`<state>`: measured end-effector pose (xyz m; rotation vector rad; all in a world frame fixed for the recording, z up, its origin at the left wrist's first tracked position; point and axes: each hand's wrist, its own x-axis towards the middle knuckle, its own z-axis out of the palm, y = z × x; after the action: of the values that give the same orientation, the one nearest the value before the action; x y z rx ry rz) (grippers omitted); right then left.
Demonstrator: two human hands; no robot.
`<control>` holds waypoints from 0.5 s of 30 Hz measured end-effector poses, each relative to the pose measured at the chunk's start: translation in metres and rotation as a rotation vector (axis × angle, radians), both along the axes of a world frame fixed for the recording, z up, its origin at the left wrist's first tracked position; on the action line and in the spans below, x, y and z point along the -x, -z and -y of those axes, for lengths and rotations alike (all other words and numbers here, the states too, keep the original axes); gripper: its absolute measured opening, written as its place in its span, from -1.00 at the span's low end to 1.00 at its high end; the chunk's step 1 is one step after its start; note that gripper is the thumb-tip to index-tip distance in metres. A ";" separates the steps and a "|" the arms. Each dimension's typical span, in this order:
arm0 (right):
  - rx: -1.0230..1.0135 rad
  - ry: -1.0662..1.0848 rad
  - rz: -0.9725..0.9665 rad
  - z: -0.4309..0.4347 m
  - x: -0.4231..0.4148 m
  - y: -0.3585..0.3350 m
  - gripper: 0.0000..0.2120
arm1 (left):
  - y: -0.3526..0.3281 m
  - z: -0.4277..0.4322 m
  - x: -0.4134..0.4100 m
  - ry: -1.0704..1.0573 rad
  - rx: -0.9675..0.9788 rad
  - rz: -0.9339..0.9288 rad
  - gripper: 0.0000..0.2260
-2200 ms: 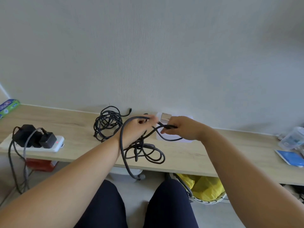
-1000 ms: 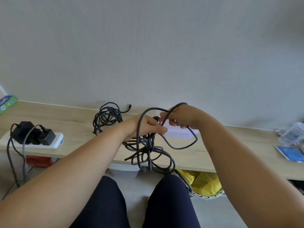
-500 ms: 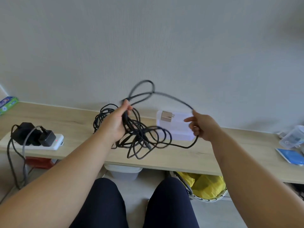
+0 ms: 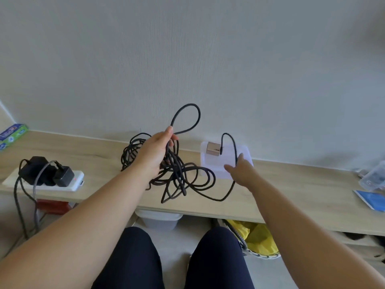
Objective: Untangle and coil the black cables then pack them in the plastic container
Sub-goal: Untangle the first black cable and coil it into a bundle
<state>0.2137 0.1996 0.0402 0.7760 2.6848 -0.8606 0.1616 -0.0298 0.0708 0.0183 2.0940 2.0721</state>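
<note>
Two hands, one black cable [image 4: 183,176]: left hand [image 4: 154,155] grips the raised tangle; free end passes the right hand [image 4: 241,172], grip indiscernible, before the plastic container [image 4: 210,165].

The tangled black cable [image 4: 175,162] has a matt sheath without gloss. The rectangular translucent plastic container [image 4: 245,151] at the counter's back edge is smooth and frosted. The small cube charger [image 4: 213,148] in it has a satin, metallic rose-gold finish. The pale wood-grain counter [image 4: 291,190] is matt. Near its left end, the white plastic power strip [image 4: 68,185] is glossy and its black plug adapters [image 4: 39,172] are matt. The grey-white wall [image 4: 208,59] is matt and finely ribbed.
</note>
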 end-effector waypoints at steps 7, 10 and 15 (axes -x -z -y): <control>0.248 -0.180 -0.558 0.033 -0.003 -0.060 -0.39 | -0.029 -0.004 -0.002 0.098 -0.189 -0.026 -0.61; 0.469 -0.385 -0.371 0.058 -0.004 -0.077 -0.18 | -0.038 -0.013 -0.004 0.156 -0.240 -0.046 -0.78; 0.497 -0.240 -0.593 0.065 0.002 -0.087 -0.77 | -0.043 -0.014 0.000 0.170 -0.173 -0.163 -0.71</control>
<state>0.2117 0.1347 0.1271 0.0832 2.7235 -1.8134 0.1614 -0.0154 0.1136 0.3890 1.9145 2.2041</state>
